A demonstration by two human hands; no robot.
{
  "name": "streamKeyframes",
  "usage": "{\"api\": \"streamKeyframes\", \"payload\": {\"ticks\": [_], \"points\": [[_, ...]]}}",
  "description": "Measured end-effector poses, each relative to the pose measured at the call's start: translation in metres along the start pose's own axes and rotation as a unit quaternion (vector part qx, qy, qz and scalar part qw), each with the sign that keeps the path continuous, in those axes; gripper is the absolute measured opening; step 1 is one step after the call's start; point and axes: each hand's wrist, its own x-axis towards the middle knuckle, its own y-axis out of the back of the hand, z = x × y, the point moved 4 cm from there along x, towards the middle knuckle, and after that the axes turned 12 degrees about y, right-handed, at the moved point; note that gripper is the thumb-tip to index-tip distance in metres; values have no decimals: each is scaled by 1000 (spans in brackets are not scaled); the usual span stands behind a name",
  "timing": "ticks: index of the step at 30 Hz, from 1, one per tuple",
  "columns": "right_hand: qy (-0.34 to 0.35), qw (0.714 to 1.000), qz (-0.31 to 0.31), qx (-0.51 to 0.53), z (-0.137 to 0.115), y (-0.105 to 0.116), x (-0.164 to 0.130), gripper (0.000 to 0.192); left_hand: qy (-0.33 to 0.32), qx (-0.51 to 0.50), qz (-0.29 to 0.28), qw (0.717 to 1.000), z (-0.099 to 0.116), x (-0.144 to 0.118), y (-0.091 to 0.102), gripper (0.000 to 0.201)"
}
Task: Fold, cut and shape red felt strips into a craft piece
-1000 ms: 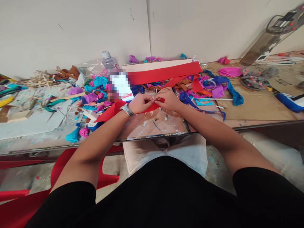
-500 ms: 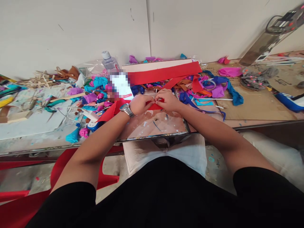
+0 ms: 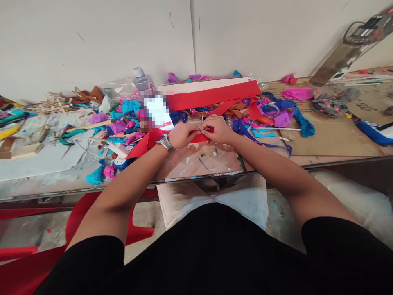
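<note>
Red felt strip sits at the bench centre; our left hand and right hand pinch it closed, fingertips meeting. Its tail trails toward eight o'clock, unworked. Colourful scraps crowd ten o'clock.

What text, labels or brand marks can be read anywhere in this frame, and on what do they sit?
Nothing reads in full.
Plastic bottle: a red label fragment, too small to read.
Pixelated patch: blurred out, unreadable.
Cardboard sheet: faint printed marks at its far right, illegible.
Blue and white object: no lettering legible.
The left hand and right hand pinch a red strip with no print.
</note>
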Motion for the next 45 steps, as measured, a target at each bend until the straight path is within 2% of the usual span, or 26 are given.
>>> {"api": "streamKeyframes", "payload": {"ticks": [7,14,26,38,42,45], "points": [[-10,1000,-16,-20,-3,-1,1,17,3,-7,6,1000,2,-1,1,32],[26,999,-31,-1,2,1,1,20,32,-6,2,999,1,0,4,28],[10,998,-47,-27,-3,3,0,13,9,-13,-10,1000,0,0,1,29],[6,1000,-12,-24,1,6,0,14,26,-55,-14,998,3,-2,7,31],[5,1000,-21,-17,3,3,0,14,33,-45,-8,998,1,-1,5,23],[-1,1000,-16,-22,4,3,-1,14,39,-19,3,999,0,0,4,24]]}}
